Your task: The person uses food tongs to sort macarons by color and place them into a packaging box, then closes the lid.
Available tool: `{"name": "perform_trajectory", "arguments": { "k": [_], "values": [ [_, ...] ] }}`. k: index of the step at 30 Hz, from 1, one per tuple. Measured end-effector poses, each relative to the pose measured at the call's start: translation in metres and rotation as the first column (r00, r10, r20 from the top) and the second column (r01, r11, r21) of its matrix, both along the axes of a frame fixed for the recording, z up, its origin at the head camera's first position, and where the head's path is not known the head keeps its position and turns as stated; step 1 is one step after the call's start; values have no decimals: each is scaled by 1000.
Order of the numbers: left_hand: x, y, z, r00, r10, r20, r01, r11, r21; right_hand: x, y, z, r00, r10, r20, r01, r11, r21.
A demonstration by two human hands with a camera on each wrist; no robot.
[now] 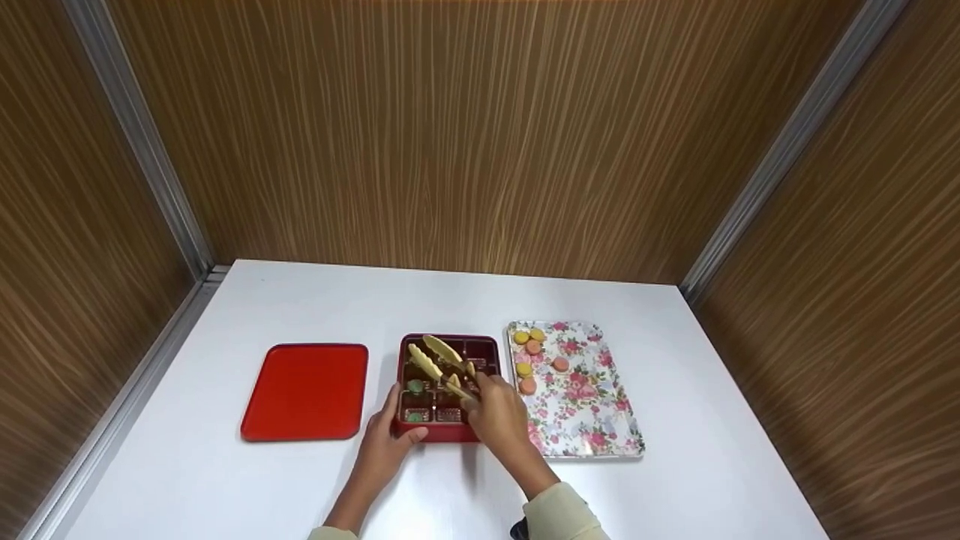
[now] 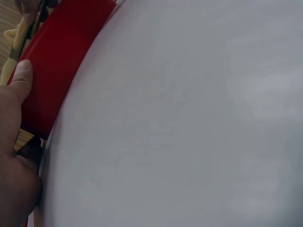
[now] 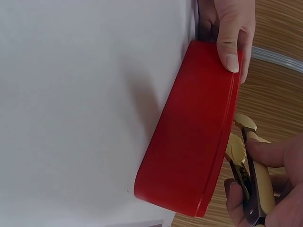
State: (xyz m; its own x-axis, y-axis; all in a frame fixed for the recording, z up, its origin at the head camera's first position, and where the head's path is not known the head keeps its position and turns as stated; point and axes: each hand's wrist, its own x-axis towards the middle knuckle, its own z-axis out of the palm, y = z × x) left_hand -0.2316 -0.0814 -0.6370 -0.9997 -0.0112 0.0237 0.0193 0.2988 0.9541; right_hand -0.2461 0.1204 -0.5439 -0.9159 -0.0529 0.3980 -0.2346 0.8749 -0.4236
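Note:
A red box (image 1: pixel 448 433) with a dark divided inside stands on the table. My left hand (image 1: pixel 384 444) holds its near left corner, thumb on the front wall and fingers along the left side. My right hand (image 1: pixel 498 414) grips a pair of tongs (image 1: pixel 426 361) with cream scalloped tips over the box. Those tips stand apart and point toward its far left compartments; no macaron shows between them. Green macarons (image 1: pixel 415 386) sit in the left column of compartments. The hand and tongs hide part of the box's right side.
Right of the box lies a floral tray (image 1: pixel 600 405) with several yellow macarons (image 1: pixel 523 369) and pink macarons (image 1: pixel 560 364), mostly along its left side. A flat red lid (image 1: pixel 306 391) lies to the left. Wood-grain panels (image 1: pixel 450 135) enclose the white table (image 1: pixel 420 300).

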Motion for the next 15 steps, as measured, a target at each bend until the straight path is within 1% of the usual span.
{"name": "perform_trajectory", "arguments": {
  "k": [4,8,11,15],
  "values": [
    [0,-1,0,1000,-4,2,4,1000,7,0,4,0,1000,-9,-12,9,1000,-23],
    [1,-2,0,1000,-6,-7,7,1000,8,2,10,-2,1000,-11,-25,11,1000,-23],
    [1,-2,0,1000,-10,0,10,1000,15,3,16,-2,1000,-5,-16,5,1000,-29],
    [0,-2,1,1000,-19,12,18,999,32,8,27,0,1000,-25,5,26,998,-60]
  ]
}}
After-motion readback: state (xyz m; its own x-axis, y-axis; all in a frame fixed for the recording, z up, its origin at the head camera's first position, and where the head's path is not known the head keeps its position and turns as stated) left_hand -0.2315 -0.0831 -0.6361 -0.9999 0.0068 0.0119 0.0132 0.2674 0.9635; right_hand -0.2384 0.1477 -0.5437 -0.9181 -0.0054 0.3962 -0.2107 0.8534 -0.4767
